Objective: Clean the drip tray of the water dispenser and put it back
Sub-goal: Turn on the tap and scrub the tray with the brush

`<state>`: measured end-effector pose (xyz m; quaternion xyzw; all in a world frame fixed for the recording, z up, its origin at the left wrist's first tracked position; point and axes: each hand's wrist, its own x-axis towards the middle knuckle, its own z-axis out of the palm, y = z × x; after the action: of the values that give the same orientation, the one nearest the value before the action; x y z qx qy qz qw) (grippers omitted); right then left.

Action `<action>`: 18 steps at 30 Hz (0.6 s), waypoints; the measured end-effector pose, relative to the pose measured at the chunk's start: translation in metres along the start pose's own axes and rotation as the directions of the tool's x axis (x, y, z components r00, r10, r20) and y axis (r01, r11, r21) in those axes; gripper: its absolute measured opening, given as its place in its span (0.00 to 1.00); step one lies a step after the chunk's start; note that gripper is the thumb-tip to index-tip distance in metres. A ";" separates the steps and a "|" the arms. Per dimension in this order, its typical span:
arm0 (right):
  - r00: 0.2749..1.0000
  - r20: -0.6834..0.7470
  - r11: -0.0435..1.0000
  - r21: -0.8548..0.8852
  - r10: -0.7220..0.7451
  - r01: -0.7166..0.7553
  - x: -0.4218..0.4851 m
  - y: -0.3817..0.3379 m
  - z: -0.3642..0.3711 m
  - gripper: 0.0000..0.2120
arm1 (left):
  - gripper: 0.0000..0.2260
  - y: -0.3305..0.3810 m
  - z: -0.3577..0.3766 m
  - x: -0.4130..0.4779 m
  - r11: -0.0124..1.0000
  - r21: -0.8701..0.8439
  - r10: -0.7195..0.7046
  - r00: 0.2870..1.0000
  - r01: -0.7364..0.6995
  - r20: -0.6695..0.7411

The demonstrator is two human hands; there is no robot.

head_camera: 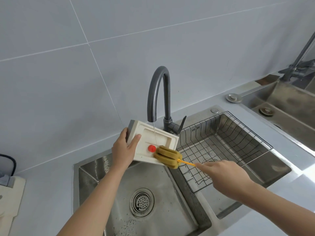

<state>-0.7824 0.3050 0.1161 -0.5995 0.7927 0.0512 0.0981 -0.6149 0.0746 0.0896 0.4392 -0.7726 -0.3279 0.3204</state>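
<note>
Head view, biggest first.

- Wall (68,65): large pale grey tiles, smooth, behind the faucet.
- Tabletop (51,184): flat light grey, on both sides of the faucet.
- Sink (75,184): brushed steel, water-spotted, directly below the faucet, with a round perforated drain (141,202) in its floor.
- Wire basket (238,120): thin steel grid in the basin right of the faucet.
- Faucet (158,92): dark matte gooseneck with a side lever. A thin stream is running.
- Drip tray (163,140): right under the faucet spout, held tilted above the sink, stream landing on it. Cream plastic rectangle with a stepped recess and a grey side wall.
- Left hand (122,150): clamped on the tray's left edge, thumb on the top face, fingers behind.
- Right hand (225,174): right of and below the faucet, closed round the thin yellow handle (186,163) with the index finger along it.
- Brush (167,156): ribbed mustard foam head pressed on the tray's lower right corner.
- Red button (151,148): small round cap on the tray face, just beside the foam.

Handling, my read: the tray looks light and rigid, and slick when wet. Hold it by the edge wall with thumb opposing fingers, as it is held here. The red button looks like the weak part, so go easy around it. The foam is soft and squashes, and the thin handle will likely flex under load.
</note>
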 end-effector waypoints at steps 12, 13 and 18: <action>0.955 -0.196 0.905 0.405 0.224 -0.130 -0.019 0.026 -0.027 0.20 | 0.12 -0.021 0.025 0.008 0.780 -0.378 -0.378 0.858 0.498 0.348; 0.953 -0.200 0.896 0.426 0.227 -0.124 -0.018 0.024 -0.027 0.19 | 0.11 -0.020 0.029 0.008 0.758 -0.391 -0.385 0.842 0.522 0.377; 0.965 -0.179 0.876 0.475 0.192 -0.086 -0.012 0.016 -0.027 0.21 | 0.12 -0.011 0.049 0.005 0.711 -0.422 -0.360 0.807 0.562 0.468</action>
<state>-0.7970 0.3150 0.1441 -0.5018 0.8290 -0.1993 0.1459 -0.6506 0.0765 0.0537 0.4458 -0.5542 -0.6758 0.1934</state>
